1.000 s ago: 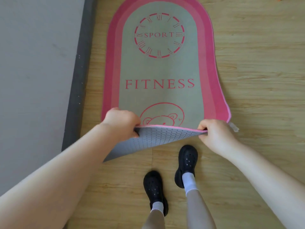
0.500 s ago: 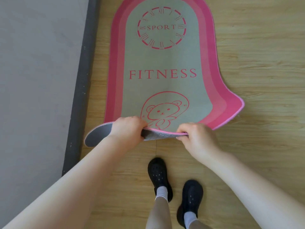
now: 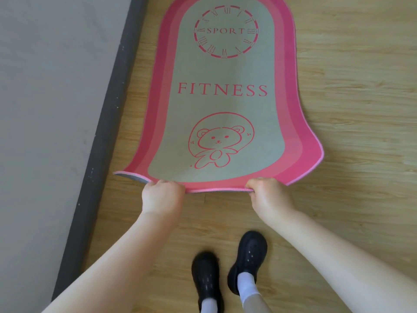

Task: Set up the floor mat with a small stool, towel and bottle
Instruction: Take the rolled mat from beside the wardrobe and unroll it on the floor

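Floor mat [image 3: 216, 105] lies printed side up on the wood floor [image 3: 349, 86], alongside the grey wall base [image 3: 108, 123]. Near edge is held just off the boards — left hand [image 3: 161, 195] and right hand [image 3: 268, 195] both have fingers curled tight around it. Near-left corner curls up, grey underside showing. Laying looks nearly done. Stool, towel, bottle — none in sight; no containers either.
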